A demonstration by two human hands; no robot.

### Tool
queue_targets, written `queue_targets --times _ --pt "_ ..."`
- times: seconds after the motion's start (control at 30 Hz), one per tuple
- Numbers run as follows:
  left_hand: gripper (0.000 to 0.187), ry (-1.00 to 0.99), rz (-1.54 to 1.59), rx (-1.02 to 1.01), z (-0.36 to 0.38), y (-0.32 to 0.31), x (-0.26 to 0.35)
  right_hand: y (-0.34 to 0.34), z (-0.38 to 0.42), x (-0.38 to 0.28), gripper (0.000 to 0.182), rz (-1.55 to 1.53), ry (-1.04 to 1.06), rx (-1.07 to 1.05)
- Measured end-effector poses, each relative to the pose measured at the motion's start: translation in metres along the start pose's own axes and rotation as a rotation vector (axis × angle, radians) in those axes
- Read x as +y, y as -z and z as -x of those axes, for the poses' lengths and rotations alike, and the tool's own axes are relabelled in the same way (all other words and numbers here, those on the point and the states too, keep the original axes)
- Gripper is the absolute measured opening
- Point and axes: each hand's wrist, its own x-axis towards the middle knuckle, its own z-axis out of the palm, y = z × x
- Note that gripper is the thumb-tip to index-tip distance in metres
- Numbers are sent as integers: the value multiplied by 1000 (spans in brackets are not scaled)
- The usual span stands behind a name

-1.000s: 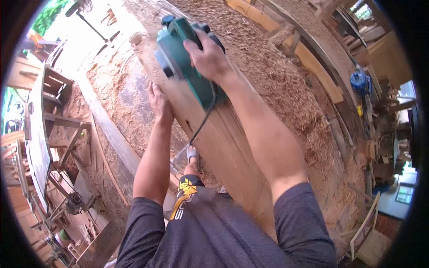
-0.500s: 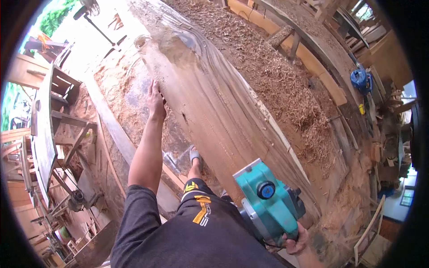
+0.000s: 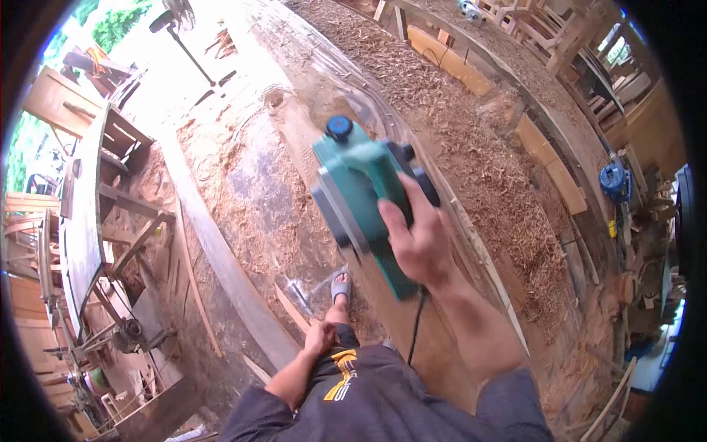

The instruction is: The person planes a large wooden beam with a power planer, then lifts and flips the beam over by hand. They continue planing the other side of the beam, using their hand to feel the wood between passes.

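Observation:
A long wooden slab (image 3: pixel 442 335) runs from the lower middle up to the top left, its grain visible. On its face rests a teal electric planer (image 3: pixel 364 195) with a blue round knob at its front. My right hand (image 3: pixel 423 239) is wrapped round the planer's rear handle, and a black cord trails from the tool toward my shirt. Close to my body, near my thigh, my left hand (image 3: pixel 319 337) is off the slab with its fingers curled; whether it holds anything is hidden.
Wood shavings (image 3: pixel 479 147) lie heaped beyond the slab. A long plank (image 3: pixel 221 254) lies on the ground at left, near a wooden table (image 3: pixel 85 210). A blue power tool (image 3: pixel 613 179) sits at far right. My sandalled foot (image 3: pixel 340 286) shows below.
The planer and my right hand have moved up and left along the slab, away from my body. My left hand has left the slab's edge and come back beside my body.

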Motion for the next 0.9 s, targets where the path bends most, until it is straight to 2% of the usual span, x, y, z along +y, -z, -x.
queue_targets --times 0.03,0.1,0.17,0.23,0.27,0.3,0.33,0.4,0.43,0.5,0.57,0.6,0.67,0.73,0.8,0.87,0.9 --pt "20 94 262 33 11 16 15 -15 -28 -2 42 24 47 32" --pt "21 283 404 149 3 27 13 -44 -89 -8 42 22 63 33" --pt "21 286 454 221 -17 58 23 -70 -155 -10 44 73 71 20" --pt "25 208 399 292 -54 95 32 -92 -212 -3 53 14 94 -45" --pt "28 90 402 385 -84 100 15 -101 -231 4 57 3 103 -51" --pt "29 10 411 400 -94 145 57 -106 -239 11 61 -8 109 -54" --pt "28 -6 540 417 -112 172 79 -104 -231 11 63 -12 91 -77" --pt "33 -159 755 468 -144 218 119 -85 -207 5 66 -10 55 -111" --pt "38 -128 822 492 -154 239 145 -73 -180 0 64 47 25 -70" --pt "51 -135 931 434 -168 274 187 -49 -123 14 60 -66 107 -57" --pt "56 -165 905 375 -168 294 227 -12 -40 12 54 -120 77 -23" --pt "56 -150 910 340 -170 298 238 8 5 15 51 -142 140 7" --pt "55 -135 890 298 -168 295 249 58 102 7 52 -146 -12 -67" --pt "55 -144 849 290 -167 289 257 109 200 0 57 -26 -118 -105" --pt "54 -122 930 312 -168 285 256 152 306 19 61 68 -153 -126" --pt "52 -119 967 339 -176 281 250 185 405 35 58 134 -119 -113" --pt "52 -112 957 353 -175 280 250 192 415 30 59 135 -128 -115"
